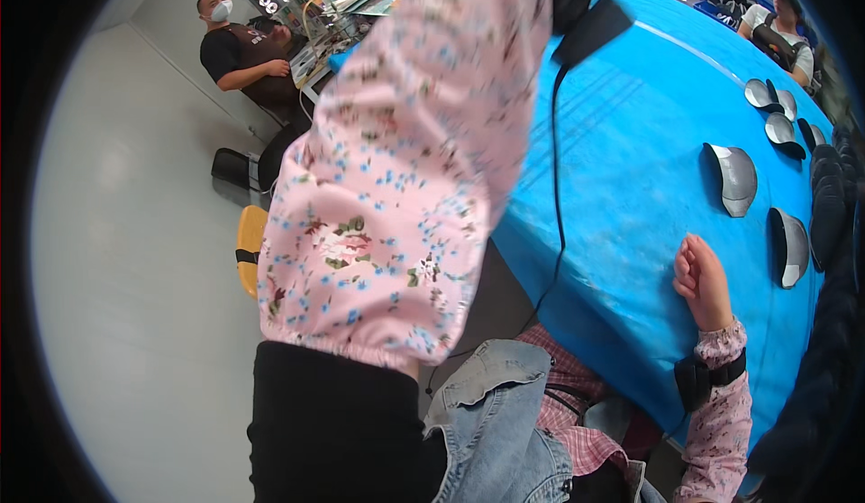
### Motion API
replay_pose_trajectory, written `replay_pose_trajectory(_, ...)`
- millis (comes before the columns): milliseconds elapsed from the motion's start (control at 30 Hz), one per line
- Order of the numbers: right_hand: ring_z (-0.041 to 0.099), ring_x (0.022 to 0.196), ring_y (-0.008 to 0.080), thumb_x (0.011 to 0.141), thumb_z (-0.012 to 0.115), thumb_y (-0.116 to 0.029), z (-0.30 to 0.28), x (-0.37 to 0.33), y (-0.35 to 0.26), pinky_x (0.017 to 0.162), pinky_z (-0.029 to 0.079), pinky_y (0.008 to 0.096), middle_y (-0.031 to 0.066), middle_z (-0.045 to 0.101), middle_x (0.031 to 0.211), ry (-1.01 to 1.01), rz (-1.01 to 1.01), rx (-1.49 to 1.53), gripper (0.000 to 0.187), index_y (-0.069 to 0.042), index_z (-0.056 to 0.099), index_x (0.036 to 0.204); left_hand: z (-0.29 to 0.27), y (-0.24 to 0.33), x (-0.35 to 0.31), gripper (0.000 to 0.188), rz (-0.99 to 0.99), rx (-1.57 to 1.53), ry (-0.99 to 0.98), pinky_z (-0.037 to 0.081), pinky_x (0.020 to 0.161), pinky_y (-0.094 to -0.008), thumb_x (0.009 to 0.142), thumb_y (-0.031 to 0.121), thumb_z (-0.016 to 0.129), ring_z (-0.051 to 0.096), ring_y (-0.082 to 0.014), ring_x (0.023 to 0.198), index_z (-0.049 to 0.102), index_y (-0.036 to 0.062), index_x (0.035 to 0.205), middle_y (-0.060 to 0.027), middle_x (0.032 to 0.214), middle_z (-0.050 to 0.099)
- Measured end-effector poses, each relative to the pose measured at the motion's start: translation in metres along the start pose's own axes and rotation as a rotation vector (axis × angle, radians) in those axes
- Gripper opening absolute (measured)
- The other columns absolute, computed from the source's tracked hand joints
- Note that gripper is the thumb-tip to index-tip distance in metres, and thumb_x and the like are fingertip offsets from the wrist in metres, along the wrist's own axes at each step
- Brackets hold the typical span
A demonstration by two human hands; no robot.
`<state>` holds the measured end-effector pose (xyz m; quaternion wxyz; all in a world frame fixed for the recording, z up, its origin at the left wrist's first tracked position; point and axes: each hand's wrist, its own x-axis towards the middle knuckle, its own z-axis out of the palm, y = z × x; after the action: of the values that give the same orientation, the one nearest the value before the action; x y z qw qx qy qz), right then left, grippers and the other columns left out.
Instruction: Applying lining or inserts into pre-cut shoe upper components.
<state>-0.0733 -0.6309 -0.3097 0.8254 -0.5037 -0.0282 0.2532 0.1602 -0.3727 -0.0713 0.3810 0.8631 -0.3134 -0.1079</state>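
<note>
My left arm, in a pink floral sleeve cover, reaches up across the middle of the view. A black strap with a box-shaped device sits at its wrist, and the left hand itself is beyond the top edge. Low on the right, my right hand is over the blue-covered table with its fingers curled in; nothing shows in them. Closest to that hand are two curved, visor-shaped grey pieces with black edges, one piece above it and another piece to its right.
More visor-shaped pieces lie farther along the table, beside a dark stack at the right edge. A black cable hangs from the wrist device. One person stands far left; another person is far right. A yellow chair is at left.
</note>
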Motion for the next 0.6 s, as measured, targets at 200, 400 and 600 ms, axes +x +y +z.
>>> replay_pose_trajectory(200, 0.029, 0.043, 0.0027, 0.091, 0.047, -0.025, -0.004, -0.005, -0.003, 0.037, 0.024, 0.0171, -0.0029, 0.042, 0.060, 0.017, 0.008, -0.017, 0.017, -0.011, 0.047, 0.080, 0.136, -0.006, -0.073, 0.029, -0.293, -0.367, 0.233, 0.053, 0.056, -0.0316, 0.086, 0.015, 0.041, 0.053, -0.0164, 0.062, 0.045, -0.0030, 0.109, -0.0114, 0.085, 0.062)
replay_pose_trajectory(400, 0.029, 0.043, 0.0028, 0.091, 0.047, -0.025, -0.001, -0.002, -0.001, 0.037, 0.024, 0.0172, -0.0029, 0.043, 0.060, -0.004, 0.007, -0.010, 0.018, -0.011, 0.047, 0.079, 0.180, 0.002, -0.114, 0.050, -0.374, -0.495, 0.119, 0.046, 0.055, -0.0255, 0.092, 0.023, 0.041, 0.042, -0.0058, 0.055, 0.026, 0.0006, 0.134, -0.0028, 0.077, 0.056)
replay_pose_trajectory(600, 0.027, 0.043, 0.0026, 0.092, 0.045, -0.026, -0.004, -0.002, 0.001, 0.036, 0.023, 0.0167, -0.0036, 0.039, 0.060, 0.009, 0.003, -0.024, 0.017, -0.012, 0.045, 0.081, 0.181, 0.001, -0.122, 0.051, -0.357, -0.547, 0.124, 0.044, 0.055, -0.0247, 0.093, 0.022, 0.038, 0.040, -0.0054, 0.055, 0.022, -0.0011, 0.135, -0.0029, 0.075, 0.054)
